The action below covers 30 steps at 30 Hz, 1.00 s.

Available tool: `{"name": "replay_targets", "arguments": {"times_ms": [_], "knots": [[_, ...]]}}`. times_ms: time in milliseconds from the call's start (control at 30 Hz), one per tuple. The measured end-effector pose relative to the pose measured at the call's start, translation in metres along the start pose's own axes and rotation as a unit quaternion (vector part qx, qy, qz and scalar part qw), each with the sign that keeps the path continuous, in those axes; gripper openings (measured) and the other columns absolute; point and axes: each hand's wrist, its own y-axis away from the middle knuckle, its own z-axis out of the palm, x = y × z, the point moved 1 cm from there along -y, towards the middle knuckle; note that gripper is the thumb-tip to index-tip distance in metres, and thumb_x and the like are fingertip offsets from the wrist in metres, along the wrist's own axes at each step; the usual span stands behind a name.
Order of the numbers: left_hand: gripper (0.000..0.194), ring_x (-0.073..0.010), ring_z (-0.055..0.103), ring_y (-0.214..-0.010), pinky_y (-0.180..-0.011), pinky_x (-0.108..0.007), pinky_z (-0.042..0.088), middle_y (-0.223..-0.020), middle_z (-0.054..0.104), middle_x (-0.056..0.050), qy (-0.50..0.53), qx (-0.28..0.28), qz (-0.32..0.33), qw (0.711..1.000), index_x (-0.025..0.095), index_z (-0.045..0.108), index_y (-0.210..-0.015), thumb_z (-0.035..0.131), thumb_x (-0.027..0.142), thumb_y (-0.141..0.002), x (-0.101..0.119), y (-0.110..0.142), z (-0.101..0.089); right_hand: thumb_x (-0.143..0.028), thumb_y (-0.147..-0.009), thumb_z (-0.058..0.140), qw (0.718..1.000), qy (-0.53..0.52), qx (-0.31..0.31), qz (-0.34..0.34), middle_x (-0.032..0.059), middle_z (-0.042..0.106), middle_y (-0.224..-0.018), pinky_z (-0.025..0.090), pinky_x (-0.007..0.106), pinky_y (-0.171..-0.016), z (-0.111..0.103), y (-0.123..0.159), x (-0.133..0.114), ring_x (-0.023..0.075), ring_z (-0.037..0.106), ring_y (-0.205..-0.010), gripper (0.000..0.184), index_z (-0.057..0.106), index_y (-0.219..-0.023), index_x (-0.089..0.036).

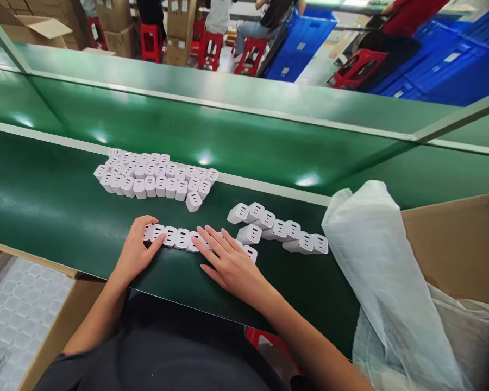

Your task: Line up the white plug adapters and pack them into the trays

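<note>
A row of white USB charger blocks [182, 238] stands on the green work surface before me, slotted faces up. Curled around the row's left end is my left hand [137, 251], with thumb and fingers on the end chargers. My right hand [227, 260] lies with fingers spread over the right part of the row and hides several blocks there. Farther back to the left stands a tight cluster of the same chargers [150, 186]. A looser, slanting group of chargers [286, 230] is to the right of my right hand.
At the right, a cardboard box [458, 244] has a translucent plastic liner [387, 260] hanging over its edge. Lower left, an open carton [51, 331] holds clear plastic trays. A raised green ledge [212, 127] runs behind the chargers. Beyond it are seated people, red stools [211, 50] and blue bins [301, 46].
</note>
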Motion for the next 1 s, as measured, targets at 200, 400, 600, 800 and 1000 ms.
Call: {"name": "replay_targets", "arguments": {"times_ms": [200,400,600,800,1000], "knots": [[0.036,-0.0225,0.059,-0.117,-0.099,-0.038,0.049,-0.132,0.058,-0.008,0.086,0.012,0.005,0.996,0.025,0.051,-0.129,0.055,0.037,-0.095,-0.015,0.000,0.001,-0.021,-0.094,0.062,0.974,-0.095,0.203,0.026,0.0134,0.061,-0.137,0.041,0.051,-0.115,-0.019,0.022,0.018,0.0270,0.052,-0.134,0.052,0.048,-0.144,-0.019],[0.053,-0.0266,0.047,-0.134,-0.107,-0.042,0.044,-0.146,0.047,-0.010,0.187,-0.039,0.021,0.981,0.030,0.043,-0.139,0.064,0.035,-0.091,-0.022,0.007,-0.004,-0.007,-0.087,0.068,0.947,-0.124,0.283,0.092,0.0132,0.066,-0.124,0.055,0.040,-0.098,-0.027,0.032,0.037,0.0252,0.065,-0.113,0.053,0.056,-0.136,-0.020],[0.081,-0.0298,0.038,-0.142,-0.114,-0.050,0.038,-0.156,0.032,-0.012,0.160,-0.107,0.051,0.980,0.033,0.029,-0.148,0.075,0.026,-0.082,-0.016,0.004,-0.014,-0.006,-0.086,0.069,0.955,-0.120,0.255,0.094,0.0116,0.068,-0.122,0.056,0.035,-0.094,-0.019,0.029,0.039,0.0224,0.069,-0.104,0.051,0.059,-0.133,-0.020],[0.079,-0.0279,0.041,-0.140,-0.114,-0.049,0.041,-0.152,0.038,-0.013,0.184,-0.123,0.055,0.974,0.033,0.027,-0.148,0.073,0.022,-0.084,-0.026,0.004,-0.021,-0.007,-0.086,0.069,0.955,-0.114,0.251,0.107,0.0092,0.070,-0.118,0.056,0.034,-0.095,-0.012,0.025,0.046,0.0215,0.070,-0.101,0.049,0.060,-0.132,-0.021],[0.077,-0.0277,0.044,-0.138,-0.115,-0.050,0.039,-0.148,0.043,-0.013,0.156,-0.121,0.061,0.978,0.032,0.028,-0.147,0.072,0.023,-0.085,-0.029,0.004,-0.018,-0.009,-0.087,0.069,0.956,-0.109,0.248,0.115,0.0078,0.071,-0.117,0.056,0.035,-0.095,-0.008,0.025,0.049,0.0220,0.071,-0.101,0.046,0.062,-0.130,-0.023]]}}
